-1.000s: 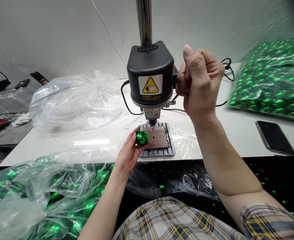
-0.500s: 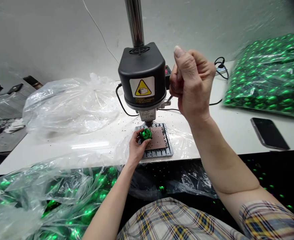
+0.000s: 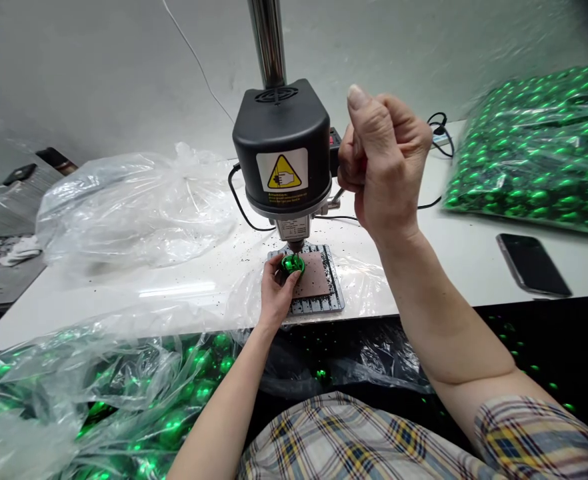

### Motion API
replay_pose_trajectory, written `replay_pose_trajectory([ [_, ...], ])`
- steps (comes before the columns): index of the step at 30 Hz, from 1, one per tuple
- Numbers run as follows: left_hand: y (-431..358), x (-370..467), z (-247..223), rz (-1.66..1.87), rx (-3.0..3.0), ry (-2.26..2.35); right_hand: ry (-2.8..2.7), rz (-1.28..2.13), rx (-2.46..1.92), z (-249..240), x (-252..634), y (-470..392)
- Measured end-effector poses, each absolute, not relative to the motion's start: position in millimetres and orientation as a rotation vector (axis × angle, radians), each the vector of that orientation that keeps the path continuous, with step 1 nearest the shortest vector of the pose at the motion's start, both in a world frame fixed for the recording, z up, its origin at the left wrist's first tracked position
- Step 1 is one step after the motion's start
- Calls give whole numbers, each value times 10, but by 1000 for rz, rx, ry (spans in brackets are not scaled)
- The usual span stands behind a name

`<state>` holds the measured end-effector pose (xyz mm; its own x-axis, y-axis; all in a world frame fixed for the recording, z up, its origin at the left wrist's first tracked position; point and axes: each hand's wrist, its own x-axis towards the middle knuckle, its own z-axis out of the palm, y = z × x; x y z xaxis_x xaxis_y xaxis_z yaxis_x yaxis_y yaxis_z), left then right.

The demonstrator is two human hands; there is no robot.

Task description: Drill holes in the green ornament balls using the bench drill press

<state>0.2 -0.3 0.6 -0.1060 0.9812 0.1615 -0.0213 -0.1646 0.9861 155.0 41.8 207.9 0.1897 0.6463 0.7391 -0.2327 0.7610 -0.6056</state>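
A shiny green ball [image 3: 292,265] is pinched between the thumb and fingers of my left hand [image 3: 277,288]. It is directly below the chuck [image 3: 297,246] of a black drill press [image 3: 283,147]; whether the bit touches it I cannot tell. Under the ball lies a brown board [image 3: 315,277] on the slotted metal base [image 3: 319,305], scattered with dark shavings. My right hand [image 3: 387,150] is raised and closed in a fist at the machine's right side. A metal feed lever [image 3: 335,201] runs up into that fist, its grip end hidden by the fingers.
A clear bag of green balls [image 3: 539,147] lies at the right behind a phone [image 3: 533,264]. Another open plastic bag with green balls [image 3: 174,423] fills the lower left. Crumpled clear plastic [image 3: 139,207] sits left of the machine on the white table [image 3: 89,293].
My left hand has turned the green ball slightly and brought it closer under the chuck. The right fist keeps its place on the lever. The view has shifted a little.
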Motion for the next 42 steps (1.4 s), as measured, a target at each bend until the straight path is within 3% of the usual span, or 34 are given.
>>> replay_pose_trajectory([
  [23,-24,23,-56,1408,1401,1119,-1225,632,-385,2053,1545,394],
  [42,-24,2,-51,1415,1468,1101,-1302,226,-216,1415,1535,148],
])
